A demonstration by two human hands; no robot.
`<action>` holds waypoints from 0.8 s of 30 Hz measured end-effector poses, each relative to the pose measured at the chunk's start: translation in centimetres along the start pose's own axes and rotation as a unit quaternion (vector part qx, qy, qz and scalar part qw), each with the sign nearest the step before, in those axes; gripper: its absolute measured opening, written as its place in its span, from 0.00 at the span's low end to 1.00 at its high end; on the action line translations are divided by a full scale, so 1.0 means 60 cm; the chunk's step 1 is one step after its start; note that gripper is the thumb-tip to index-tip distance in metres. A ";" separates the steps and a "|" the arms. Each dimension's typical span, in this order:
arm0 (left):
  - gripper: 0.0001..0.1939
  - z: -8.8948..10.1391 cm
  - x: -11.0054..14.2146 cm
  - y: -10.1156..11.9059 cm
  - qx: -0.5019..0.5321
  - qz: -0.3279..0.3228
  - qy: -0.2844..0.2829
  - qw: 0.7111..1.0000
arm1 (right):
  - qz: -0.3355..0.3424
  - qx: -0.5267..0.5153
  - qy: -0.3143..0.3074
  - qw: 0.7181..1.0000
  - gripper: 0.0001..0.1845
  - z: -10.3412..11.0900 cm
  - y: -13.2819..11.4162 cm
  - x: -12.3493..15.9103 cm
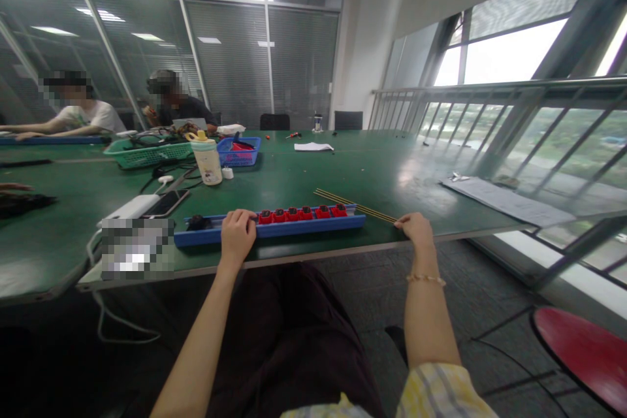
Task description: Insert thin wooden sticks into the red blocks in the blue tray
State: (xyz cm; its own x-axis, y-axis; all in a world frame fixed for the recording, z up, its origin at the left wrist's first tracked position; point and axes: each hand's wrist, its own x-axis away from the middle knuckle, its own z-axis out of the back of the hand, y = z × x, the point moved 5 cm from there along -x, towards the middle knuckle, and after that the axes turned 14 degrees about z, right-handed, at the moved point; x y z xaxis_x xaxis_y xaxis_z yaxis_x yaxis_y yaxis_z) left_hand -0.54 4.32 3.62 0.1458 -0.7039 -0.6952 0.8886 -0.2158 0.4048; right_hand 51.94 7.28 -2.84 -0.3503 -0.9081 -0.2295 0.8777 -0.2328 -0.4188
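A long blue tray [304,230] lies along the near edge of the green table. Several red blocks with dark tops [292,214] stand in a row in its right part, and a small black piece [198,222] sits near its left end. My left hand [238,235] is closed over the tray, left of the red blocks, with its fingertips partly hidden. To the right of the tray, my right hand [415,230] pinches the near ends of thin yellow rods [375,211]. These rods slant away over the tabletop, their far ends behind the tray.
Left of the tray lie a phone [166,203] and a white power bank [130,210] with cables. Beyond are a tumbler [208,163], a green basket [147,155] and a blue basket [239,160]. A clipboard [509,199] lies right. Two people sit far left.
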 end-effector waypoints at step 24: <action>0.10 -0.002 0.000 -0.001 -0.003 -0.003 0.000 1.000 | 0.031 0.063 0.039 0.997 0.13 -0.007 -0.019 0.007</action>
State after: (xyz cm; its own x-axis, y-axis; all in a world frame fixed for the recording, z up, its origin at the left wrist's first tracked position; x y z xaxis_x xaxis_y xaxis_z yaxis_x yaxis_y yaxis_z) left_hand -0.53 4.40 3.54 0.1399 -0.7021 -0.6982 0.8921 -0.2166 0.3966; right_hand 50.65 7.29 -2.84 -0.3141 -0.8937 -0.3203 0.9310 -0.2239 -0.2883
